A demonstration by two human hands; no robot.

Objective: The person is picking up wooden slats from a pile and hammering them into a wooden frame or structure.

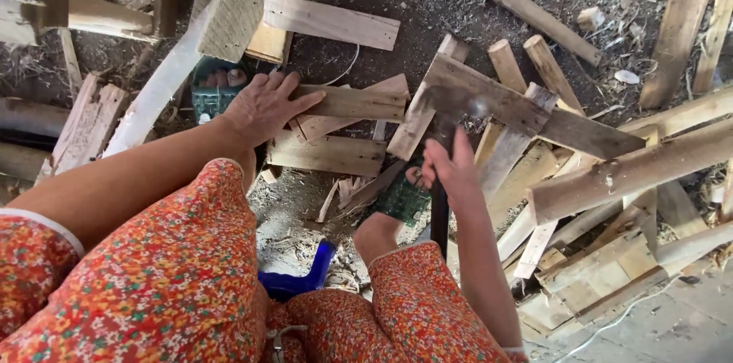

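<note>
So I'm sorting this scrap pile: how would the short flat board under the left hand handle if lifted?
The short flat board looks stiff and probably light, being thin. Its rough, dry face should grip well under the left hand. Flat-sided, it seems unlikely to roll.

Daylight, pretty even, soft shadows only. Brighter toward lower right, bit washed out on pale planks [672, 161]. Motion blur on hammer [450, 115] head. Slight wide-angle stretch at edges.
</note>
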